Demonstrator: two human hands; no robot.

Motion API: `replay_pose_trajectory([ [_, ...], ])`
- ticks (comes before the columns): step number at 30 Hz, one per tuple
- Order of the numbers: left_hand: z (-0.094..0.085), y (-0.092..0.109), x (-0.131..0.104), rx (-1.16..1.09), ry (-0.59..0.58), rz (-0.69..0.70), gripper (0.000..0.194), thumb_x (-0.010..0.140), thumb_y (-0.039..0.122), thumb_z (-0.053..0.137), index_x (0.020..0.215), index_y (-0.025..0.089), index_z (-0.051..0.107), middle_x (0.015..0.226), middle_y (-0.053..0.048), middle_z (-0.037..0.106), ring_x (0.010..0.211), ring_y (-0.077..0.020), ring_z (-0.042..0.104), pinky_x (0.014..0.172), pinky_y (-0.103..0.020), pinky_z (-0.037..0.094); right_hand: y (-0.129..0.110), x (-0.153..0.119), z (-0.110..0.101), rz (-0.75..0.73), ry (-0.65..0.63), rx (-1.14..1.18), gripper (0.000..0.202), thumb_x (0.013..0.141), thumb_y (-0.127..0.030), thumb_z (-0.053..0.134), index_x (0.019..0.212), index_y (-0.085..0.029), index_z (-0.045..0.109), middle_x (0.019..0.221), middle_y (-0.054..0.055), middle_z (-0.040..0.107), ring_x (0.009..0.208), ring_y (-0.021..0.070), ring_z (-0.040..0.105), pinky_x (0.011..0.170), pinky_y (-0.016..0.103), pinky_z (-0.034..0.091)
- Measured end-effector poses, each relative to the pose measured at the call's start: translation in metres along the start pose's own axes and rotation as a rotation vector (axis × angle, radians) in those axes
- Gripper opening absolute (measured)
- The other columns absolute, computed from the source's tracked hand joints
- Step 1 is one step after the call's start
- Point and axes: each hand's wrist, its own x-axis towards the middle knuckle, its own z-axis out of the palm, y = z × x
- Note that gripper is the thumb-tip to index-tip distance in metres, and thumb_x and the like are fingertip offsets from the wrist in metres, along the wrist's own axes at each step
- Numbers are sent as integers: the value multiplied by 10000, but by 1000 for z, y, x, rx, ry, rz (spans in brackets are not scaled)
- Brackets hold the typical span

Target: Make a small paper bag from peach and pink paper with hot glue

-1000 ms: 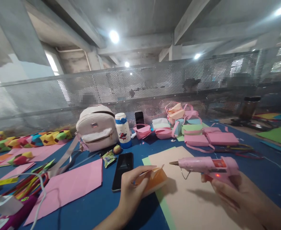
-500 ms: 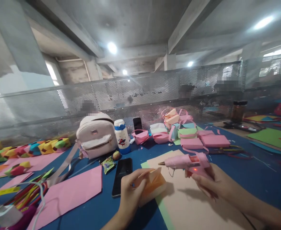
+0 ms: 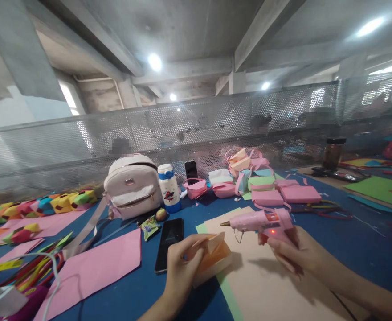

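A pink hot glue gun [image 3: 261, 223] with a lit red light is gripped in my right hand [image 3: 291, 249], its metal nozzle pointing left. My left hand [image 3: 185, 263] pinches the edge of a small peach paper box [image 3: 216, 258], whose flap stands up. The nozzle is above and just right of that flap, apart from it. Under the glue gun lie peach paper sheets [image 3: 259, 276] with a green sheet [image 3: 229, 298] showing at their left edge. A black phone [image 3: 169, 243] lies beside my left hand.
Behind stand a white backpack [image 3: 132, 187], a bottle [image 3: 169, 189] and several folded paper bags [image 3: 266, 196]. Pink paper [image 3: 99, 267] lies at left, near a white charger [image 3: 4, 301] with its cable. A perforated metal screen [image 3: 196, 120] borders the table's far side.
The view has shifted very slightly. Both hands keep their grips, and the glue gun and the paper box stay nearly where they were.
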Motion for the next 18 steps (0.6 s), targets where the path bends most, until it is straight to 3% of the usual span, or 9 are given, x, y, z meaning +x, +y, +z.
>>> replay_pose_trajectory([
  [8,2,-1,2,-8,7,3,275,786,125,549,869,208,799,812,-23,791,708,-180,731,634,-201,546,4,-2,0,45,-133,79,539,867,-666,521,973,-143,602,456,-100,356,379,62,288,404,180,294],
  [15,1,-1,4,31,31,-15,235,785,160,565,825,192,795,739,-18,778,638,-175,714,575,-196,530,3,9,-2,-22,-39,157,510,881,-639,519,931,-136,594,442,-102,358,343,57,286,368,175,299],
  [18,2,-1,3,19,34,-24,254,774,147,551,825,190,796,727,-18,775,624,-170,709,572,-196,527,8,4,-4,17,-80,147,512,869,-654,523,909,-147,584,431,-101,359,349,53,268,370,173,284],
])
